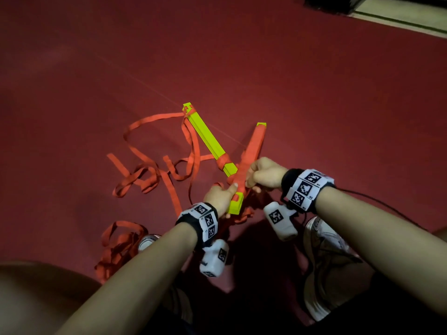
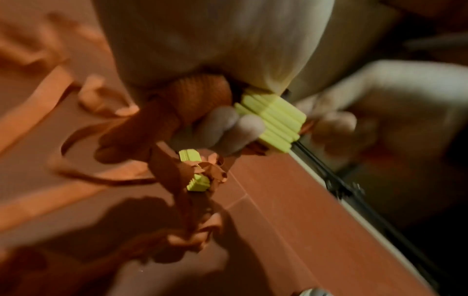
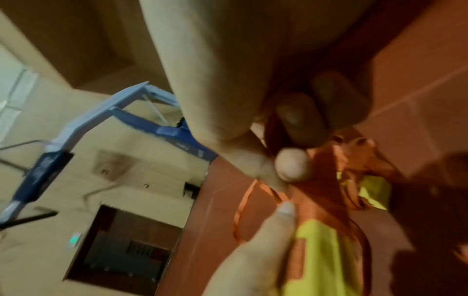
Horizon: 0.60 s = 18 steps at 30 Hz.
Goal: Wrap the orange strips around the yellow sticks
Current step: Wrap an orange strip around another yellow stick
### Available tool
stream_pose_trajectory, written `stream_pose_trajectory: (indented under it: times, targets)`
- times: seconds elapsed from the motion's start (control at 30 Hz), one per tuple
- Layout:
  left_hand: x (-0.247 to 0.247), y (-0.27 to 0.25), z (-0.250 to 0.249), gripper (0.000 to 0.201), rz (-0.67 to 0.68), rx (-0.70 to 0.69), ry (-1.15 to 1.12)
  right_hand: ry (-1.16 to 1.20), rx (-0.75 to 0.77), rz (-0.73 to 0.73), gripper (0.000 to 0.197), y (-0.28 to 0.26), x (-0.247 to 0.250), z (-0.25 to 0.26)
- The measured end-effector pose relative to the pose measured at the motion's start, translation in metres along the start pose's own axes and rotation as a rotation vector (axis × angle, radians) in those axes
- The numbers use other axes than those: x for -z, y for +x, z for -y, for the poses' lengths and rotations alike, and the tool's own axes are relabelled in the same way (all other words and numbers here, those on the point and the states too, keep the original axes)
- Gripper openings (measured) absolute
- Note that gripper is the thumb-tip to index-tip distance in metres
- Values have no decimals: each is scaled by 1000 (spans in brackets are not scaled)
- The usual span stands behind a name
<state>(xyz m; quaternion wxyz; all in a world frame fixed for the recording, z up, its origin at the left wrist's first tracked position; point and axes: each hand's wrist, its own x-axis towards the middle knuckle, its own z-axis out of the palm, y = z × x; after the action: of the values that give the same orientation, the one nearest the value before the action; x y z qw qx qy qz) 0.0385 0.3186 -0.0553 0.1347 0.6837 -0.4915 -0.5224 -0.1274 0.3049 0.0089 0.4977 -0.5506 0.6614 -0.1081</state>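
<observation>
A yellow stick (image 1: 235, 204), mostly wound in orange strip (image 1: 252, 151), is held up off the red floor. My left hand (image 1: 225, 194) grips its bare near end, thumb pressed on the wrap; in the left wrist view its fingers (image 2: 228, 128) curl under the ribbed stick end (image 2: 273, 124). My right hand (image 1: 252, 181) pinches the strip beside the stick, fingertips (image 3: 291, 166) tight on the orange band (image 3: 319, 192). A second yellow stick (image 1: 208, 139) lies on the floor just beyond, strip tied at both ends.
Loose orange strips (image 1: 145, 170) sprawl left of the sticks, with another heap (image 1: 118, 243) near my left forearm. A white shoe (image 1: 321, 250) sits under my right arm, and a black cable (image 1: 362, 192) runs right. A blue frame (image 3: 76, 128) stands by the wall.
</observation>
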Motion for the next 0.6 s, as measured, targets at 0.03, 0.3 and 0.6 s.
stream_pose_trajectory:
  times: [0.03, 0.3, 0.6]
  targets:
    - [0, -1, 0, 47, 0, -38, 45, -57, 16, 25, 14, 0, 1, 5]
    - [5, -10, -2, 29, 246, -117, -14, -45, 43, 85, 16, 1, -3, 13]
    - [-5, -18, -8, 51, 49, -228, 292, 260, 179, 146, 31, -2, -17, 19]
